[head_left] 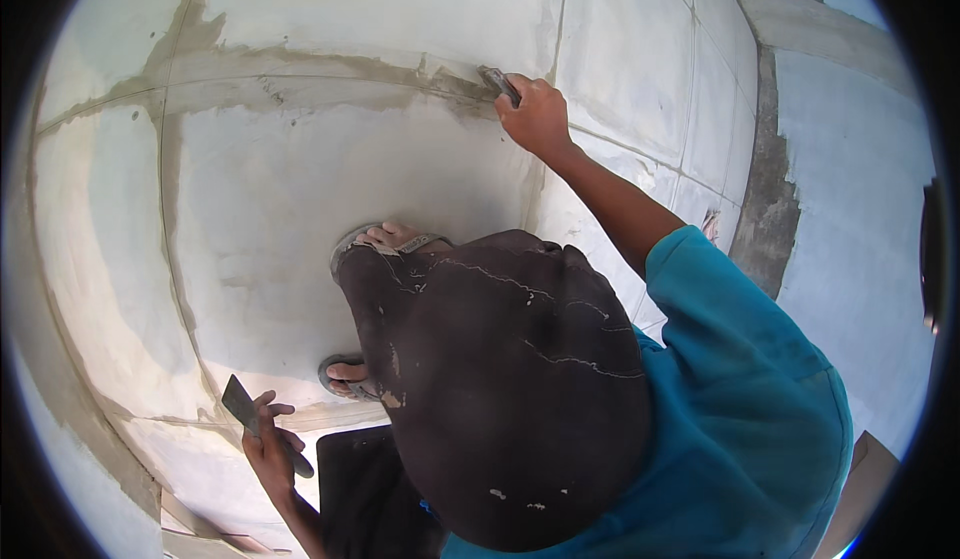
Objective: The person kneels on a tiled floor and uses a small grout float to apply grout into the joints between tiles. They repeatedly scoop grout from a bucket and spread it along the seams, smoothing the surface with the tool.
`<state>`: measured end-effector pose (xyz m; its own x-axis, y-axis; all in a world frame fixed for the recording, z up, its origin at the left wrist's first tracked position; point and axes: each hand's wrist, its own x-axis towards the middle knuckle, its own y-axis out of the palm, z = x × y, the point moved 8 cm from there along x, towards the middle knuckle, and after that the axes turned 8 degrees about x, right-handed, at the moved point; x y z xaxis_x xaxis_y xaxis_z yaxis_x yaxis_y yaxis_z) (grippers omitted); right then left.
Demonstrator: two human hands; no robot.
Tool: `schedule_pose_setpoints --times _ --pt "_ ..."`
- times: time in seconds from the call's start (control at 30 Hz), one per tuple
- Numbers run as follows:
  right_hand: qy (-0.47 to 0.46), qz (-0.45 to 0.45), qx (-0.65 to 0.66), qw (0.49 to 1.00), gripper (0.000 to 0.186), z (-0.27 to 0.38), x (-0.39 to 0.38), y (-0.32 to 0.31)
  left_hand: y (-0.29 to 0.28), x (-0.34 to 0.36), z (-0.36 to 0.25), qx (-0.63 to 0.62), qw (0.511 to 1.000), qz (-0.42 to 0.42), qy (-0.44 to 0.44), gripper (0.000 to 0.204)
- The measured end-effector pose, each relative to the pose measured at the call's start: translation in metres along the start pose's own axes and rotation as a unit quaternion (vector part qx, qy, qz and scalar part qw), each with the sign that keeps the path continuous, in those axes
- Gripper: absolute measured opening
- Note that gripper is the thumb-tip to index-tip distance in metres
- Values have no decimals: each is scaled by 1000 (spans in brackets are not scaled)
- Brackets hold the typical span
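My right hand (pixel 535 117) grips a small grey scraper (pixel 497 85), its end against a grey-filled joint (pixel 400 71) between pale panels. How wide its blade is, I cannot tell. Lower left, my left hand (pixel 268 446) holds a putty knife (pixel 240 400) by its dark handle, some fingers loosely spread; its flat blade points up, over the panels. Wet-looking grey filler runs in bands along several seams of the pale panel surface (pixel 300 179).
A dark brown cap (pixel 520 389) with white smears covers the middle of the view. Two sandalled feet (pixel 395 236) rest on the panels beside it. A rough grey band (pixel 768 189) borders a pale blue surface (pixel 850 219) at the right.
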<state>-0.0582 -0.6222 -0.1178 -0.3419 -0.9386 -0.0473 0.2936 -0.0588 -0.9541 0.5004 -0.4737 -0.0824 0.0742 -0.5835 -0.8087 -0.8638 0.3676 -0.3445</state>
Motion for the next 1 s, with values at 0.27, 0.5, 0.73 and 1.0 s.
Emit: schedule_pose_setpoints --times 0.27,0.5,0.73,1.0 --pt "74 -56 91 991 19 37 10 39 -2 1 10 -19 999 -26 -16 47" --pt "-26 31 221 974 20 135 23 54 4 11 6 -20 1000 -3 -1 47" --pt "122 -101 39 987 21 -70 -7 -13 -5 12 27 -39 998 -47 -25 48" --pt "37 9 38 999 28 -31 -39 9 2 14 26 -20 999 0 -37 48"
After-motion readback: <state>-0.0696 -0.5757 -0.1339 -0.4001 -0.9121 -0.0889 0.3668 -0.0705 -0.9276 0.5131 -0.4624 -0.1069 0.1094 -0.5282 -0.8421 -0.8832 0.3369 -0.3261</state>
